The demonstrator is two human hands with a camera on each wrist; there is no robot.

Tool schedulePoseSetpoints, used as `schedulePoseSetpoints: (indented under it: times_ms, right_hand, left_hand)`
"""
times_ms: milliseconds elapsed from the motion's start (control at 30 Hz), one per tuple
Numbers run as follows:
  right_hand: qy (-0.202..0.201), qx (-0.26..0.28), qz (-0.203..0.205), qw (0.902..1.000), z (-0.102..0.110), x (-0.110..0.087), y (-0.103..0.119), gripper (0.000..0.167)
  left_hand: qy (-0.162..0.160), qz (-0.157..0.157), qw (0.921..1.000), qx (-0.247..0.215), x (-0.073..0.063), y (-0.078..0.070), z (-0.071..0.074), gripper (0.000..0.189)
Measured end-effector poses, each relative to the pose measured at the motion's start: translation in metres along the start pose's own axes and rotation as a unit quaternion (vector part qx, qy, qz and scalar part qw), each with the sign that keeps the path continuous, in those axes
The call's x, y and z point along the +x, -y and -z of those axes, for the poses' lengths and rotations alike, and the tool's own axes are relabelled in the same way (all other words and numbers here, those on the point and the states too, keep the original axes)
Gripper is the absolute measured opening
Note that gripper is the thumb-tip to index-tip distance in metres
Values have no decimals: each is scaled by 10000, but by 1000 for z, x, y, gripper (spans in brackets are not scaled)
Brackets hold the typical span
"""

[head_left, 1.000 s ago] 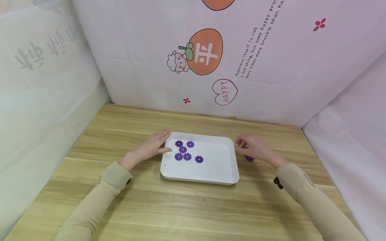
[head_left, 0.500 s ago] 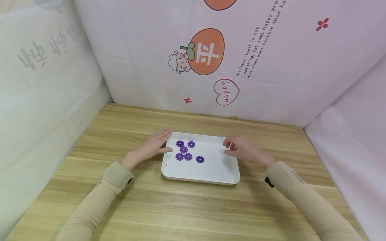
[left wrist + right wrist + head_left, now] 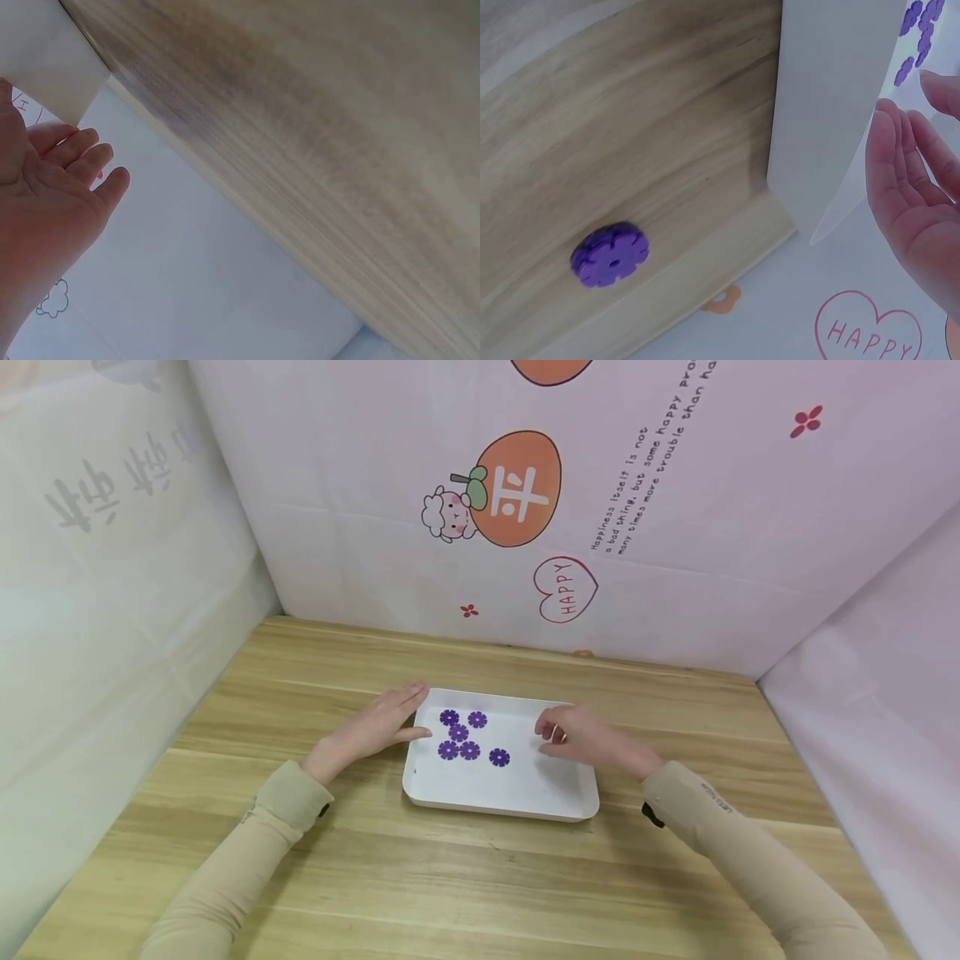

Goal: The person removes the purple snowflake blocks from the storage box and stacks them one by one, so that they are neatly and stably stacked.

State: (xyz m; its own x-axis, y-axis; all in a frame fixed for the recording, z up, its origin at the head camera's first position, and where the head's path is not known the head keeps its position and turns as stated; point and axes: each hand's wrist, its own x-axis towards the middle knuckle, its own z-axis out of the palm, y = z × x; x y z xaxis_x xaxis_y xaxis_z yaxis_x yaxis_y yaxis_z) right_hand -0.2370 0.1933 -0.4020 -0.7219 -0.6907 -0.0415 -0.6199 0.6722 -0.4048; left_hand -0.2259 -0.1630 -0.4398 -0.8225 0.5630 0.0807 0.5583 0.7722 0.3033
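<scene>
My left hand [image 3: 375, 727] rests at the back left corner of a shallow white tray [image 3: 480, 812], its thumb over the rim and its fingers fairly straight along the outside. In the left wrist view those fingers [image 3: 88, 154] touch the tray's outer wall. Several purple notched discs [image 3: 458, 732] lie flat in the tray's left half, some against each other. Over the tray's right side hovers my right hand [image 3: 585, 737], fingers loosely bent. The right wrist view shows its thumb [image 3: 941, 94] apart from the fingers, with nothing visible between them.
Right of the tray on the wooden table [image 3: 450, 893], a small stack of purple notched discs [image 3: 611, 255] stands; my right arm hides it in the head view. White printed cloth [image 3: 360, 510] walls off the back and both sides.
My right hand has moved left from beside the tray, near the disc stack, to above the tray's right part. My left hand and the discs in the tray keep their places.
</scene>
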Motion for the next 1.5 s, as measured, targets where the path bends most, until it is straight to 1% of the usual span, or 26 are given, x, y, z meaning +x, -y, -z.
schedulePoseSetpoints:
  times_ms: [233, 367, 667, 900, 1100, 1300, 1500]
  right_hand:
    - [191, 313, 121, 9993, -11, 7, 9, 16]
    - [299, 360, 85, 9989, -17, 11, 12, 17]
    - [629, 548, -226, 9963, -20, 17, 24, 19]
    - [594, 402, -237, 9971, -27, 24, 31, 22]
    - [581, 399, -402, 9967, -32, 29, 32, 24]
    - [569, 369, -685, 9953, -35, 31, 35, 25]
    - [530, 341, -733, 9953, -36, 33, 35, 25]
  left_hand:
    - [26, -1, 10000, 44, 0, 0, -1, 82]
    - [33, 3, 10000, 88, 0, 0, -1, 82]
    - [32, 29, 10000, 37, 0, -3, 1, 81]
    - [-4, 32, 10000, -13, -1, -3, 1, 80]
    - [37, 49, 10000, -31, -1, -3, 1, 81]
    - [43, 67, 10000, -6, 0, -2, 0, 81]
    - [35, 68, 10000, 8, 1, -1, -1, 82]
